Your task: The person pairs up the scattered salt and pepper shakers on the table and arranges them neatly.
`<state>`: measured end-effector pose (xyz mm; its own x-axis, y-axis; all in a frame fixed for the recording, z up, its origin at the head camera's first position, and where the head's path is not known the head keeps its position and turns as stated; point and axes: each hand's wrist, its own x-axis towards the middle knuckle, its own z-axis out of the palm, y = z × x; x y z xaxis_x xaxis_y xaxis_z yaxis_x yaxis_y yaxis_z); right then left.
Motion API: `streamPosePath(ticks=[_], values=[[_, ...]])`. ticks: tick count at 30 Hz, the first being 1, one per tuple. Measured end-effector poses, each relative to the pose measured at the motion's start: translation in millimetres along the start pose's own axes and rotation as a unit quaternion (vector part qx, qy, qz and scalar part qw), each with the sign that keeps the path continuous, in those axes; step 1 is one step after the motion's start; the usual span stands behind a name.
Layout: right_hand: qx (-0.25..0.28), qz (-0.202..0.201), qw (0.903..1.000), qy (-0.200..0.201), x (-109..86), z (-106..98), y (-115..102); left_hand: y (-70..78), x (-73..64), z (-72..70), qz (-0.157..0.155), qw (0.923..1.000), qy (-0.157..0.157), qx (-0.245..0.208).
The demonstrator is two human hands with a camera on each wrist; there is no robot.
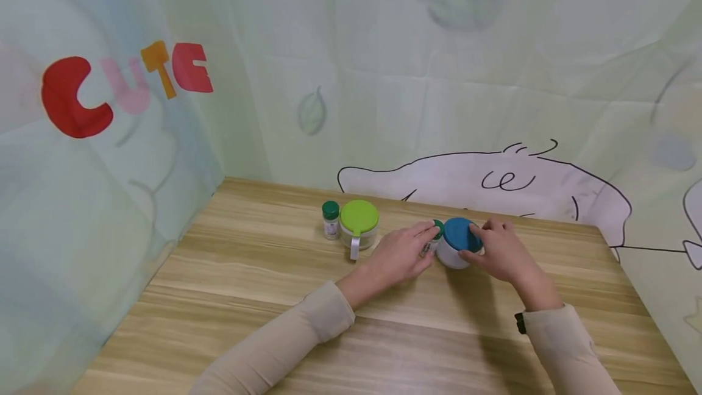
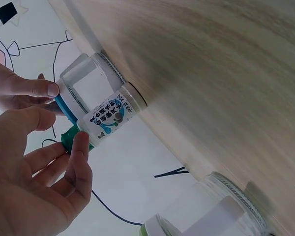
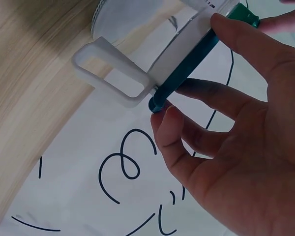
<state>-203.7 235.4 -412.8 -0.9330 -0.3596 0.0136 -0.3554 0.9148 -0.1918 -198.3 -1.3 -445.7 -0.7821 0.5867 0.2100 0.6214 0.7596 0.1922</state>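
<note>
A clear seasoning jar with a blue lid (image 1: 459,234) stands toward the back of the table, its white handle (image 3: 110,73) showing in the right wrist view. My right hand (image 1: 501,253) grips the lid's edge between thumb and fingers. Right beside the jar is a small spice bottle (image 2: 113,117) with a green cap and a printed label, upright on the table. Around its cap are the fingers of my left hand (image 1: 400,253), which partly cover the bottle in the head view.
To the left stands another clear jar with a light green lid (image 1: 359,217) and a pale handle pointing toward me. Close beside it is a second green-capped spice bottle (image 1: 331,221). A printed cloth backdrop (image 1: 384,108) rises behind the wooden table (image 1: 247,261).
</note>
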Motion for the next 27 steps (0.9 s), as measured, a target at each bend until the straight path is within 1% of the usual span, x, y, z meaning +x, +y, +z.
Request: streamPosePath(ticks=[8,18,20,23,25,27], values=[[-0.002,0.012,0.9999,0.008,-1.8,2.6,-3.4,0.2,0.4,0.8,-0.001,1.0,-0.003,-0.001],[0.036,0.017,0.9989,0.025,-8.9,9.6,-2.1,-0.7,-0.9,1.9,0.0,1.0,-0.004,-0.007],[0.047,0.01,0.9982,0.037,-8.3,9.6,-1.3,-0.8,-0.9,1.0,-0.001,1.0,-0.004,-0.006],[0.057,-0.015,0.9966,0.058,-5.5,8.7,-0.9,-0.9,-1.1,-0.6,-0.001,1.0,-0.002,-0.003],[0.06,-0.032,0.9958,0.061,-3.4,8.0,-2.2,-0.9,-1.0,-1.0,0.0,1.0,0.001,-0.001],[0.062,-0.041,0.9958,0.055,-2.2,7.9,-3.7,-0.9,-0.7,-0.8,0.002,1.0,0.005,-0.001]])
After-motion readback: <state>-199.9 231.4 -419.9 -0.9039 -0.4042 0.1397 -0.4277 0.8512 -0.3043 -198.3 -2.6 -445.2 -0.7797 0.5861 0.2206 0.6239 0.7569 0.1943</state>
